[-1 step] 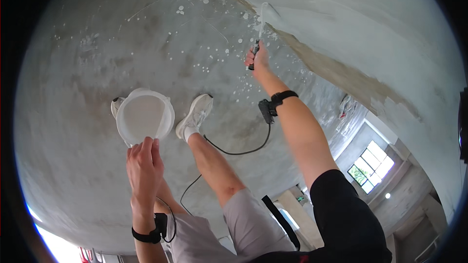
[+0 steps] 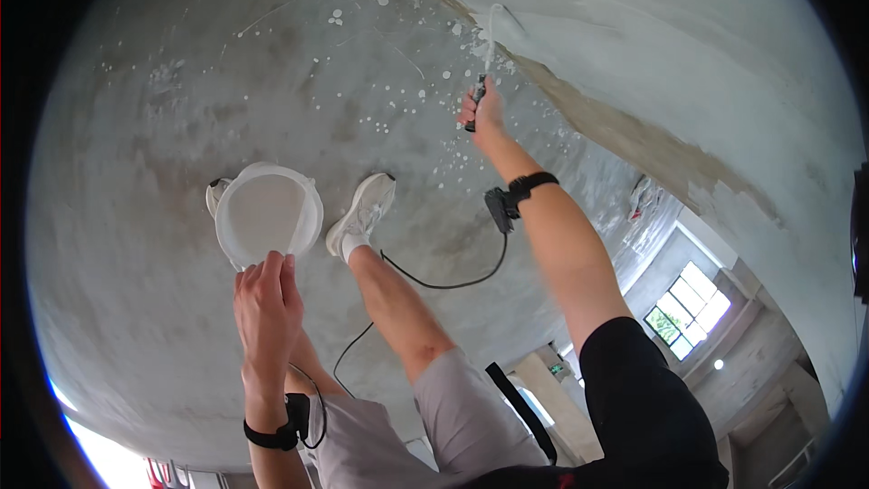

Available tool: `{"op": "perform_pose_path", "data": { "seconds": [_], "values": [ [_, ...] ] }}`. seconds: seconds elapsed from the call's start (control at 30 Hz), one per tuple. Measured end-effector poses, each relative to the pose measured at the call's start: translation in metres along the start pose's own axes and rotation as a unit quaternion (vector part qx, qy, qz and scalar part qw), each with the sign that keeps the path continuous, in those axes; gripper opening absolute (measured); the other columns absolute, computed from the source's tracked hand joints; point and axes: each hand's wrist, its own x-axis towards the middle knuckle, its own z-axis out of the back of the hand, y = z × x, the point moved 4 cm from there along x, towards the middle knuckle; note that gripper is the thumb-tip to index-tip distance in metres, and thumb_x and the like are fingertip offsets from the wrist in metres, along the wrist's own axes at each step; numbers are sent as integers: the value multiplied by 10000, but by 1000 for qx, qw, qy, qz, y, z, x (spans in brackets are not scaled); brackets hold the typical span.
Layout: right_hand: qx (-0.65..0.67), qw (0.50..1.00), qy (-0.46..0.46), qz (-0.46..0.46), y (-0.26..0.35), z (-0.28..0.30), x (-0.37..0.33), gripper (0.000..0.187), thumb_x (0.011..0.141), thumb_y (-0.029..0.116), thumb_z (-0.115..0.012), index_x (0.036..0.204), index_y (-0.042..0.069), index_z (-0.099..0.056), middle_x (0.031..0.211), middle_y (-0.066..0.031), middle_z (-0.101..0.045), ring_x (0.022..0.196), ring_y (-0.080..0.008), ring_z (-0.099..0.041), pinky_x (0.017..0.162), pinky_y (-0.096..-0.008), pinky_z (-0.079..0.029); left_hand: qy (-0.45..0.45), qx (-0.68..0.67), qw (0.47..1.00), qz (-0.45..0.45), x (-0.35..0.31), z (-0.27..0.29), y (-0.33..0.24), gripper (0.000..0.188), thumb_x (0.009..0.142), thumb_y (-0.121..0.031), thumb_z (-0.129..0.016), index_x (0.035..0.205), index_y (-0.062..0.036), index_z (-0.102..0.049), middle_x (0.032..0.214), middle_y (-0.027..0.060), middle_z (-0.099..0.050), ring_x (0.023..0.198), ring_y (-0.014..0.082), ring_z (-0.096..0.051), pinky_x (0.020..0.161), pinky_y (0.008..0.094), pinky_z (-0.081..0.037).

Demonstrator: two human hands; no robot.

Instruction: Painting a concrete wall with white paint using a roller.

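Observation:
My left hand (image 2: 270, 303) is closed at the near edge of a round white plastic bucket (image 2: 314, 222), which hangs above the floor. Pale, whitish liquid seems to fill part of the bucket. My right arm is stretched far forward, and my right hand (image 2: 489, 110) is wrapped round the black handle of a paint roller (image 2: 491, 45). The roller's white, bent rod reaches up to the pale wall. Its head hardly stands out against the wall, so I cannot make out its shape.
The grey concrete floor (image 2: 181, 308) carries many white paint splashes near the wall (image 2: 688, 63). A brownish unpainted strip (image 2: 625, 131) runs along the wall's foot. Black cables hang from the bands on my wrists, near my legs. A window (image 2: 688, 308) shows at far right.
My right hand and the paint roller have shifted slightly to the right along the wall. My left hand and the bucket have hardly moved.

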Motion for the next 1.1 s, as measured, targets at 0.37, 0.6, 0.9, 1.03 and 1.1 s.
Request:
{"op": "perform_pose_path", "data": {
  "seconds": [0.37, 0.6, 0.9, 1.03, 1.1],
  "values": [
    [-33, 995, 16, 90, 69, 76, -172, 509, 976, 566, -314, 736, 139, -450, 479, 27, -337, 350, -113, -281, 358, -284, -256, -5, 6, 1000, -14, -6, 22, -15, 162, 924, -97, -527, 778, -28, -519, 690, 113, -608, 674, 292, -565, 704, 394, -431],
    [12, 982, 2, 191, 107, 107, -279, 507, 978, 563, -310, 738, 138, -450, 473, 27, -331, 326, -106, -273, 328, -269, -247, -12, 10, 999, -32, -8, 35, -28, 156, 923, -98, -529, 782, -30, -526, 696, 107, -615, 683, 288, -571, 711, 393, -431],
    [-7, 992, -63, 111, 71, 138, -195, 535, 947, 613, -338, 684, 154, -409, 477, 22, -311, 363, -119, -274, 371, -273, -221, -8, 10, 999, -29, -6, 24, -24, 182, 928, -99, -532, 763, -25, -510, 665, 108, -591, 657, 294, -554, 711, 389, -435],
    [4, 997, -32, 64, 36, 127, -107, 543, 959, 594, -321, 647, 155, -389, 477, 22, -309, 373, -125, -263, 380, -289, -221, -1, 21, 1000, -24, -3, 11, -13, 195, 934, -97, -527, 757, -22, -498, 651, 112, -572, 643, 293, -541, 710, 393, -439],
    [-2, 998, -30, 59, 25, 118, -71, 509, 974, 544, -321, 676, 145, -423, 481, 29, -312, 372, -121, -258, 380, -282, -216, 8, 30, 999, -16, -2, 0, -10, 194, 934, -97, -526, 758, -21, -497, 653, 116, -571, 642, 293, -539, 711, 396, -441]
  ]
}}
